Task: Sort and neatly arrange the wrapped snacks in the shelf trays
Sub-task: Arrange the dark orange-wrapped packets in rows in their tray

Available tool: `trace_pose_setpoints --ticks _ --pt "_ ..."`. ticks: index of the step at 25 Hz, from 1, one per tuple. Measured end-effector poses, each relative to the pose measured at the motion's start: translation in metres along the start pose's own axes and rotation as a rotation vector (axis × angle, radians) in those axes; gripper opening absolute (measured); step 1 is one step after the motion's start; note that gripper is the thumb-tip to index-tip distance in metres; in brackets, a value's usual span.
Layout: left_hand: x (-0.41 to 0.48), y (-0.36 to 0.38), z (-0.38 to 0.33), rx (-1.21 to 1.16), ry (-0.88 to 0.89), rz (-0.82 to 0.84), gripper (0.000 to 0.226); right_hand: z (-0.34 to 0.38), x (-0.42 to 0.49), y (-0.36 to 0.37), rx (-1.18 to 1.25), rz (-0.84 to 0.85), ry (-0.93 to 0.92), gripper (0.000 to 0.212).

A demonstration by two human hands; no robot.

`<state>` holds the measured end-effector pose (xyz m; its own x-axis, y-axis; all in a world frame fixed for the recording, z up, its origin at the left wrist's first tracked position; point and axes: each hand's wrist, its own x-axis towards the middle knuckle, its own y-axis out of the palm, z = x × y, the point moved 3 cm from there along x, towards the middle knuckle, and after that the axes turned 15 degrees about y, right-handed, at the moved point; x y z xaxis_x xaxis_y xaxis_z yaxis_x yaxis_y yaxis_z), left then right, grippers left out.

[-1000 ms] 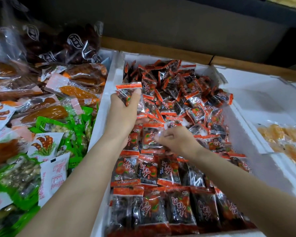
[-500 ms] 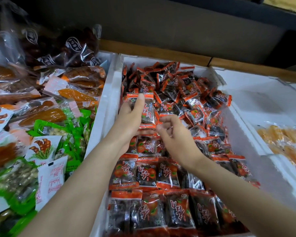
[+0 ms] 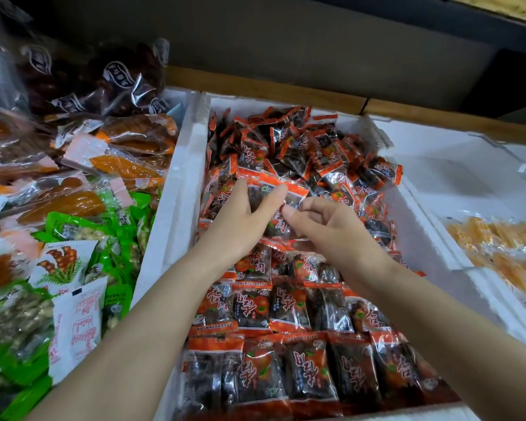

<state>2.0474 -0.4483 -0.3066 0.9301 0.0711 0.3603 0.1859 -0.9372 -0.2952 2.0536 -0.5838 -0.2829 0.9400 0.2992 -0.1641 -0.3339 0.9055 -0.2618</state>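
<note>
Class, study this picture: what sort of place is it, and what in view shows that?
Probably a shop's loose-snack shelf: white foam trays side by side, one filled with rows of red-and-black wrapped snacks, others holding green packets and orange snack packs.

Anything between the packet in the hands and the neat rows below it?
Nothing visible. The left hand and right hand hold the packet just over the last neat row; the loose pile sits beyond it, toward the tray's far end.

Red characters 杏肉 are printed on the orange-edged snack packets [image 3: 253,264], inverted on several near ones; red print on the white sachets [image 3: 76,323] and oval logos on the dark bags [image 3: 117,75] cannot be made out.
</note>
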Motion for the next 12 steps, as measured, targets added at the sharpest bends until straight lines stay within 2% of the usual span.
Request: trace_pose_setpoints --ticks 2,5,6,8,10,12 --pt "0.001 -0.003 0.001 -0.088 -0.020 -0.069 0.084 -0.001 0.001 -0.013 -0.011 -0.010 0.015 0.025" --pt "0.004 -0.012 0.002 -0.225 -0.046 -0.250 0.036 -0.019 0.014 -0.035 -0.092 -0.083 0.144 0.028" --pt "0.004 -0.014 0.002 -0.238 -0.058 -0.275 0.031 -0.028 0.019 -0.036 -0.171 -0.092 0.206 0.028" --pt "0.004 -0.012 0.002 -0.261 -0.074 -0.276 0.034 -0.045 0.028 -0.028 -0.355 -0.101 0.274 0.034" --pt "0.003 -0.009 0.001 -0.270 -0.072 -0.251 0.036 -0.053 0.035 -0.017 -0.445 -0.114 0.243 0.041" --pt "0.004 -0.009 0.002 -0.279 -0.096 -0.226 0.043 -0.054 0.040 -0.010 -0.480 -0.142 0.202 0.029"
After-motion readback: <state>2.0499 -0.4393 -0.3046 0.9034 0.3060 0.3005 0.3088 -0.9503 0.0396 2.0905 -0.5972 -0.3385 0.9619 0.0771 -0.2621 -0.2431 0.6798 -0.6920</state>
